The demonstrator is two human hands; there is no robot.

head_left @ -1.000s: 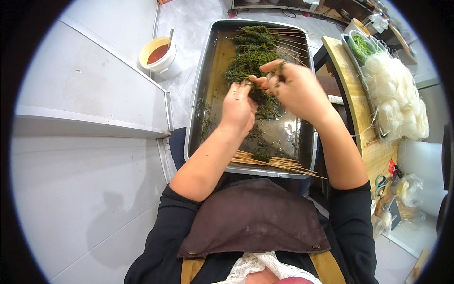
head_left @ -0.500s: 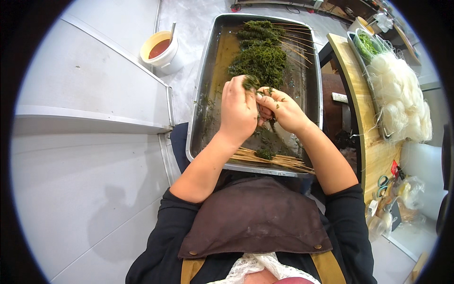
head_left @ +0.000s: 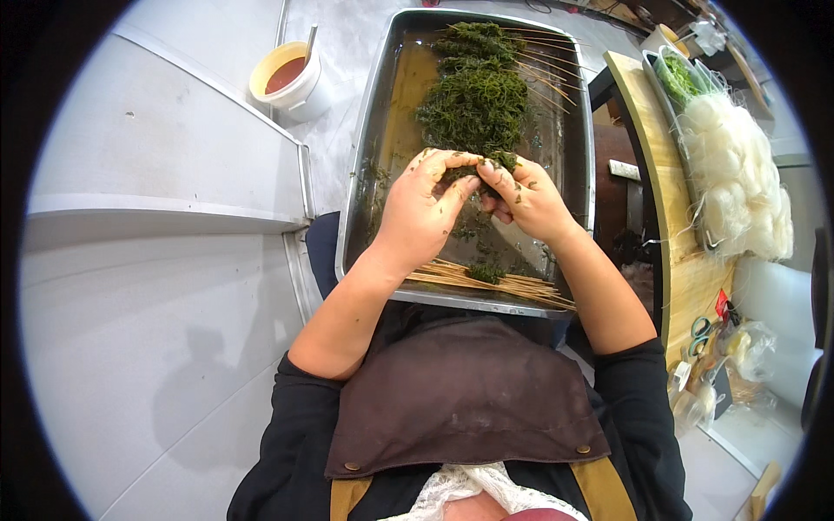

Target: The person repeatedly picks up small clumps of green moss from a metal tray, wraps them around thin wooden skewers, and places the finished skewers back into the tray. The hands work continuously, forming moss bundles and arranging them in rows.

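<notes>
My left hand (head_left: 421, 207) and my right hand (head_left: 528, 198) meet over a deep metal tray (head_left: 347, 247), with bits of green on the skin. Between their fingers is a clump of dark green seaweed (head_left: 501, 160); whether a skewer runs through it is hidden. My right thumb presses on the clump, while the left fingers and thumb curl around its left side. Beyond my hands lies a heap of seaweed (head_left: 476, 100), with thin wooden skewers (head_left: 546, 76) sticking out to the right. A bundle of bare skewers (head_left: 512, 288) lies along the tray's near edge, a small seaweed tuft (head_left: 486, 273) on top.
Left of the tray stands a white bucket (head_left: 300, 94) of reddish-brown liquid with a handle sticking out. On the right, a wooden table (head_left: 647, 113) bears a tray of white stringy bundles (head_left: 730, 165), greens (head_left: 678, 78) and scissors (head_left: 700, 334). A pale wall (head_left: 165, 156) rises close on the left.
My left hand has shifted left and turned, its fingers now spread around the clump rather than bunched upright. My right hand stays close to its place.
</notes>
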